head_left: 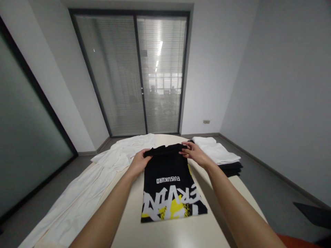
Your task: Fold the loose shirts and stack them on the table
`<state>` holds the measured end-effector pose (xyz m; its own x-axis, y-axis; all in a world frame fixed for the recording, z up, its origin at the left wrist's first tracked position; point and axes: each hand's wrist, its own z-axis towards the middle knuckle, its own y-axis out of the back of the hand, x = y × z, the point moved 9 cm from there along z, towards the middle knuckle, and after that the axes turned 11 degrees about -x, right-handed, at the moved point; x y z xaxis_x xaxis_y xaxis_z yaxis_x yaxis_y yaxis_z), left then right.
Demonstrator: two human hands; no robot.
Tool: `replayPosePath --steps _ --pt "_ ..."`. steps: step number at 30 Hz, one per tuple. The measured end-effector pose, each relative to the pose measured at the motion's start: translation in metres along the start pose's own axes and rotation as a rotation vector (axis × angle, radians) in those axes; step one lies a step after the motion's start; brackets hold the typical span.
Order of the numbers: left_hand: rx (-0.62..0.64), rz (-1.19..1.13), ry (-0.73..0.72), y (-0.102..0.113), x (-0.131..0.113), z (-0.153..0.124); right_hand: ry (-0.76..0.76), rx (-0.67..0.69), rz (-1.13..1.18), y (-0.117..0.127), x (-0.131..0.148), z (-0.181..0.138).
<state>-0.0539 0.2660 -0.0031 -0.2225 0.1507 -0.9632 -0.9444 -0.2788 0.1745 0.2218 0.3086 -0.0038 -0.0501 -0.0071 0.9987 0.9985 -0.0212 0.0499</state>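
- Centrally, a black garment (168,168) lies folded into a long, flat panel on the table, its near edge almost straight, its sides slightly flared toward the near end.
- Its fabric looks matte and soft; the far end is gathered into a thicker, uneven roll or fold.
- White block lettering sits mid-panel, and bolder, jagged white letters with speckled yellow patches fill the near part.
- The left hand (138,161) is closed on the garment's far left corner — thumb and fingers pinching the cloth.
- The right hand (195,153) touches the far right corner with its fingers somewhat spread; whether they clamp the fabric, I cannot tell.
- Beneath, the table (168,236) is pale, smooth and faintly glossy, with a curved far edge.
- To the left, white cloth (77,203) spreads in loose, rumpled layers from the far side toward the near, full of soft creases.
- On the far right, folded white fabric (218,151) rests on a stack of folded black fabric (230,169), its edges layered and rounded.
- Beyond, dark-framed glass doors (138,72) show fine horizontal blind slats — beside plain, smooth white walls (217,51).
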Motion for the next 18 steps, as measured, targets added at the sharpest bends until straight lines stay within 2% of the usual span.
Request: replayPosePath --steps 4,9,14,18 --pt "0.02 0.047 -0.029 0.004 -0.01 -0.004 -0.025 0.08 -0.076 -0.001 0.007 -0.008" --pt "0.028 0.09 -0.04 0.011 -0.017 -0.012 -0.048 0.193 -0.14 0.001 0.023 -0.033" --pt "0.08 0.132 -0.136 0.012 -0.034 -0.033 -0.055 0.285 -0.235 -0.001 0.031 -0.064" --pt "0.119 0.172 -0.209 0.015 -0.044 -0.053 -0.05 0.436 -0.227 -0.006 0.036 -0.096"
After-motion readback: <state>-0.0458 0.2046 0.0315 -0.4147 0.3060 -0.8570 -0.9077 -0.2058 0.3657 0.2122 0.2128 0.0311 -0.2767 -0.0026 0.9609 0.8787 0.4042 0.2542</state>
